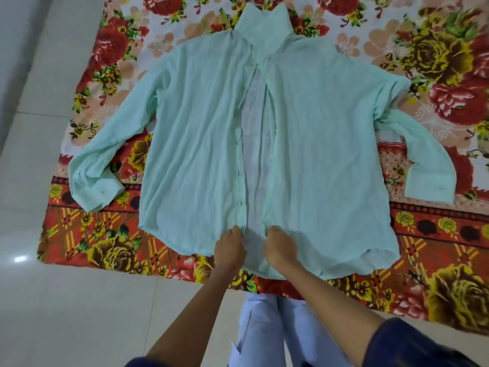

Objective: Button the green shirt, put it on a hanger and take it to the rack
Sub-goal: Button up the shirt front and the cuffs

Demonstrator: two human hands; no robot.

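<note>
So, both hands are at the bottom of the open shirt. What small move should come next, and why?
Probably draw the two front edges together at the hem and fasten the lowest button. The green shirt lies flat on the floral sheet with its front gaping open. The left hand holds the buttonhole edge and the right hand holds the other edge, still apart.

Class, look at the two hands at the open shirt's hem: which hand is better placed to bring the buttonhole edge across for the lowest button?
Likely the left hand: it grips the green shirt at the hem beside the dark-marked edge, apparently buttonholes. The right hand holds the opposite edge.
</note>
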